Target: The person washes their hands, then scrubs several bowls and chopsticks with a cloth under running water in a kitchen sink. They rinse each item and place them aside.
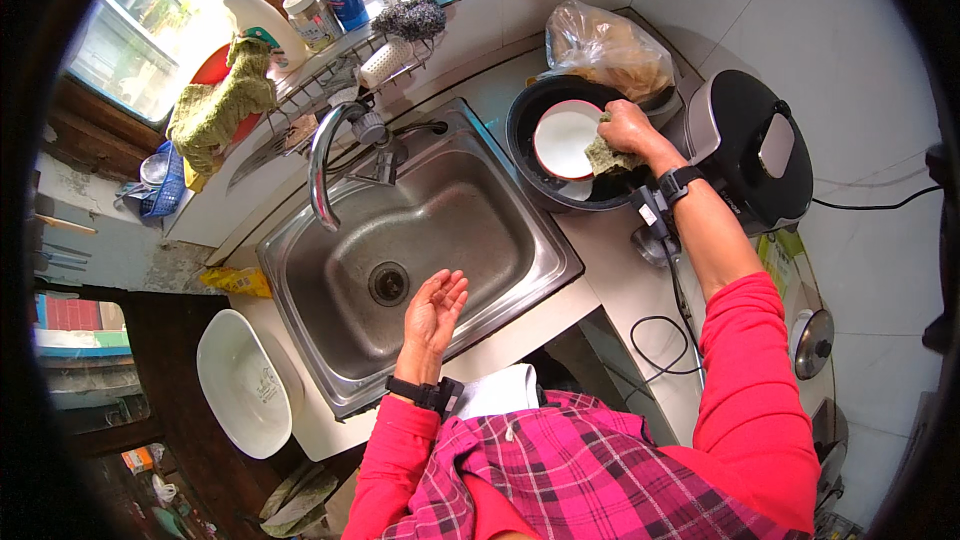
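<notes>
My right hand [627, 127] is closed on a greenish knitted dishcloth [611, 157] over a dark round pot [521, 165]. Inside the pot lies a white bowl with a red rim [566, 139], beside the cloth; part of another white dish [576, 190] shows under it. My left hand [435, 311] is palm up above the near edge of the stainless steel sink [457, 217], its fingers slightly curled and nothing in it. The chrome faucet [322, 165] arches over the sink's far left part. No water is seen flowing from it.
A black rice cooker [757, 142] stands right of the pot, a plastic bag [607, 52] behind it. A white basin [244, 382] is left of the sink. A wire rack [300, 90] with a steel scourer [409, 19] and several bottles line the windowsill. A cable [679, 315] crosses the right counter.
</notes>
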`<state>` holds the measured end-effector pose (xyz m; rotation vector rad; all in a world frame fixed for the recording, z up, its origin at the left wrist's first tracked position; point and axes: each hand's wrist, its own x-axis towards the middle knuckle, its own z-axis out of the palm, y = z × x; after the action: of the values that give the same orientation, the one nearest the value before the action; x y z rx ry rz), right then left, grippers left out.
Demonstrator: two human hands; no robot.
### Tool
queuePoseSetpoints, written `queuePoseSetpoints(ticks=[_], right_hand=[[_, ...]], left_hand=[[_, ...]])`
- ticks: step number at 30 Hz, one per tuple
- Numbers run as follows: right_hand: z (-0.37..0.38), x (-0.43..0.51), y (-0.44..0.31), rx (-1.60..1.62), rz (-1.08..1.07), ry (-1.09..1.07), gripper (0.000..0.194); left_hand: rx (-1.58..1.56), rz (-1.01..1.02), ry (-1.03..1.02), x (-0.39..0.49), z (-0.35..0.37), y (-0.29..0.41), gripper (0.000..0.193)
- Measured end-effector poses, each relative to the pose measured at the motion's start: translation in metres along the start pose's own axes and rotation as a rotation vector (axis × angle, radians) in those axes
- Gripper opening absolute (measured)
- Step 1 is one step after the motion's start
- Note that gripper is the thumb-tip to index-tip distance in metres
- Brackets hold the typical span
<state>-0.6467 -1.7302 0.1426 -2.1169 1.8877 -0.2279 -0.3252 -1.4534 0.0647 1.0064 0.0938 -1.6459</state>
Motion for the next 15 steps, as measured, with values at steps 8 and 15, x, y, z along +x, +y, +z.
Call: queuePoseSetpoints(ticks=[8,15], right_hand=[[-0.002,0.001,0.028,0.465,0.273,-0.264,0.030],[0.002,0.005,0.024,0.443,0.351,-0.317,0.034]], left_hand=[[0.023,-0.009,0.014,0.002,0.001,-0.001,0.024],[0.025,-0.030,0.011,0.005,0.008,-0.003,0.024]])
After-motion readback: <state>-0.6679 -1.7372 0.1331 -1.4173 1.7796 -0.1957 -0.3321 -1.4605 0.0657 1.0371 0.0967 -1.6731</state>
